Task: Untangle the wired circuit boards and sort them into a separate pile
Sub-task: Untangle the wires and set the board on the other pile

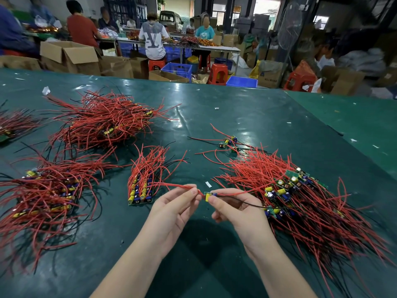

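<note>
Between my hands sits one small circuit board [208, 196] with a yellow part and red and black wires. My right hand [234, 208] pinches the board at its right end. My left hand [175, 206] pinches one of its red wires [182, 186] just left of the board. That wire runs left toward a small neat stack of boards [141, 191]. A big tangled heap of wired boards [300, 196] lies to the right, touching my right hand's side. The board's black wire [247, 202] trails into that heap.
More heaps of red-wired boards lie at the left [43, 194], far left [15, 125] and back centre [103, 123]. A few loose boards [229, 143] lie behind the right heap. The green table's far edge [193, 83] faces boxes, stools and seated people.
</note>
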`<control>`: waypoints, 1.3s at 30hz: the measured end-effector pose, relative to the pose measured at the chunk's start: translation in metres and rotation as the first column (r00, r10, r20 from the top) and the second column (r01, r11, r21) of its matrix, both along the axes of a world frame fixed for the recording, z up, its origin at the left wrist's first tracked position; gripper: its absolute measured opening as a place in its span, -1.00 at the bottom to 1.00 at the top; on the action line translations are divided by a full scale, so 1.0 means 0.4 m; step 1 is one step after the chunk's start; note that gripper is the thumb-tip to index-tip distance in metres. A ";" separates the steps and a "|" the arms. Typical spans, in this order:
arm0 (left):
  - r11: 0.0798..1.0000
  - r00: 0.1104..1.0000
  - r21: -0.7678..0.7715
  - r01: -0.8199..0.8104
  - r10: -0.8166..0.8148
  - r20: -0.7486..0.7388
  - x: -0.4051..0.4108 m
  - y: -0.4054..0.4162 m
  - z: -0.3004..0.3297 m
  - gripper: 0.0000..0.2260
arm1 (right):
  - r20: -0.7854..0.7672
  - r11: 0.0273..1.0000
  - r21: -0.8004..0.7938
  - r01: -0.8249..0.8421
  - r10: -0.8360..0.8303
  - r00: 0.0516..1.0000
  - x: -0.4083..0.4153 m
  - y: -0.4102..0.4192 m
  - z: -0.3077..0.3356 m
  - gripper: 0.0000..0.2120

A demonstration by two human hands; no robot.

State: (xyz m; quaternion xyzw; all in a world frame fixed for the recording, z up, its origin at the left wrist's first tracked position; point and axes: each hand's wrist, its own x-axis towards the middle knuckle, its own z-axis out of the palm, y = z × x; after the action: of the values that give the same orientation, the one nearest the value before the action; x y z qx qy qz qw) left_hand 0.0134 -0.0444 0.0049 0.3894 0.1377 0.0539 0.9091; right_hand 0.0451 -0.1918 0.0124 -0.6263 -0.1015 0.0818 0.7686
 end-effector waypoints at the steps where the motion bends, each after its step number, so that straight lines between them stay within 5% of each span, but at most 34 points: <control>1: 1.000 1.000 0.018 0.004 -0.004 0.013 0.000 -0.002 0.001 -0.91 | -0.008 1.000 0.006 0.010 -0.010 1.000 0.001 -0.001 -0.001 -0.92; 7: 0.999 1.000 0.047 -0.020 0.020 0.006 0.003 0.000 0.008 -0.78 | -0.057 0.998 0.034 0.057 -0.055 0.997 0.007 -0.003 -0.002 -0.92; 22: 0.992 0.999 0.122 -0.016 0.012 0.037 0.001 -0.004 0.001 -0.89 | -0.134 0.992 0.082 0.094 -0.082 0.988 0.001 0.004 0.006 -0.90; 33: 0.980 0.994 -0.177 0.096 -0.103 -0.034 -0.002 -0.021 0.004 -0.87 | -0.300 0.952 0.300 0.056 0.039 0.953 -0.002 0.002 0.008 -0.72; 39: 0.990 1.000 -0.141 0.011 -0.014 -0.018 0.009 -0.013 -0.007 -0.85 | -0.202 0.979 0.183 0.090 -0.052 0.978 0.000 -0.003 0.014 -0.77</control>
State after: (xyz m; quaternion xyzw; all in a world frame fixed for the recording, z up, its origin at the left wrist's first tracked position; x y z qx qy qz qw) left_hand 0.0170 -0.0498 0.0020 0.3256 0.1475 0.0345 0.9333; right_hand 0.0451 -0.1931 0.0182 -0.5417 -0.0100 0.1052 0.8339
